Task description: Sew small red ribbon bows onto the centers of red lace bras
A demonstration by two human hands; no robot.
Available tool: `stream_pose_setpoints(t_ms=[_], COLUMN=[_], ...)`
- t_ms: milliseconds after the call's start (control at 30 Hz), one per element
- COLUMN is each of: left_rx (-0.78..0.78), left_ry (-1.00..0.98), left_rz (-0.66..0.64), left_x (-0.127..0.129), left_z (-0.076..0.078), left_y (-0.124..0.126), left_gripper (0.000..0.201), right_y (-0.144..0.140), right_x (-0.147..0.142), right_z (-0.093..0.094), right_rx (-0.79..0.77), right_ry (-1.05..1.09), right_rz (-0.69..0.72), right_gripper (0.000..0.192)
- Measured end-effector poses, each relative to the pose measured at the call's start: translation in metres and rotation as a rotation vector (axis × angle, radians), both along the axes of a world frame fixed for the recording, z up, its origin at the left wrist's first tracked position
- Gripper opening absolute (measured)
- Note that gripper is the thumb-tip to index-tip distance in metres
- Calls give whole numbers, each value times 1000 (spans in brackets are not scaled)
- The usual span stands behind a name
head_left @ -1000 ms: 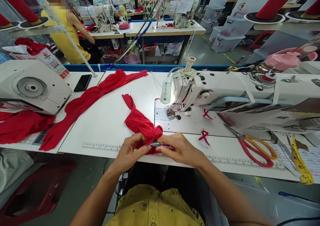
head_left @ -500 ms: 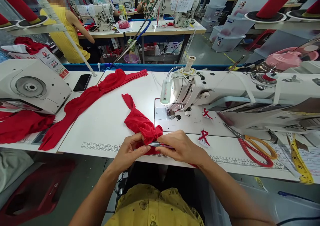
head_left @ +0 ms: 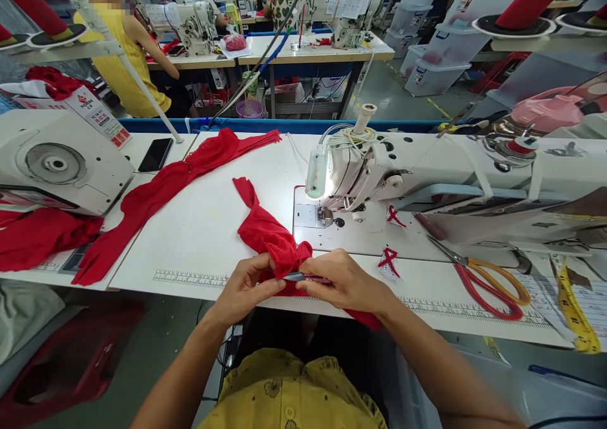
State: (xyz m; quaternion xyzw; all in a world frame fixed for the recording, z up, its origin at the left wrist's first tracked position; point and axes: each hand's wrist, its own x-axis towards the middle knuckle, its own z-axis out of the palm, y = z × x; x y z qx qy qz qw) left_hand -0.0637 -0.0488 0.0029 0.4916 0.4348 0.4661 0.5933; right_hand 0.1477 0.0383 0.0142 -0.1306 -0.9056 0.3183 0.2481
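My left hand (head_left: 250,288) pinches the bunched edge of a red fabric piece (head_left: 270,233) at the front of the sewing table. My right hand (head_left: 344,281) is closed round a slim metal tool like thread snips (head_left: 296,276), whose tip points left at the cloth by my left thumb. Its exact kind is partly hidden by the fingers. The red cloth is gathered in a knot-like bunch above both hands, and part of it hangs over the edge under my right wrist. Just behind stands the sewing machine (head_left: 351,169), its presser foot apart from the cloth.
Orange-and-red-handled scissors (head_left: 493,283) and a yellow tape measure (head_left: 576,309) lie at right. Two small red-and-white scraps (head_left: 389,263) rest by the machine. A long red fabric strip (head_left: 165,195), a phone (head_left: 155,155) and another machine (head_left: 61,160) are at left. A person in yellow (head_left: 126,68) sits beyond.
The red cloth between my hands has shifted slightly right, and more of it shows hanging under my right wrist. The grips stay the same.
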Motion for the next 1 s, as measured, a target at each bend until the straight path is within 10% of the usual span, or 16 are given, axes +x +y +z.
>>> stream_pose_setpoints(t_ms=[200,467,667,1000], left_rx=[-4,178,98,132], left_ry=[90,403,159,378], left_rz=[18,385,230,233], left_x=[1,7,0,2], left_z=[1,16,32,38], left_y=[1,-4,10,17], left_gripper=[19,14,12,11], right_y=[0,0,1,6], right_x=[-1,-3,-12,-23], right_z=[-5,16,22,18], right_rx=[-147,-30,133,302], right_ry=[-20,-202,122,127], right_rz=[12,-142,-185,-201], right_gripper=[28,25,21,32])
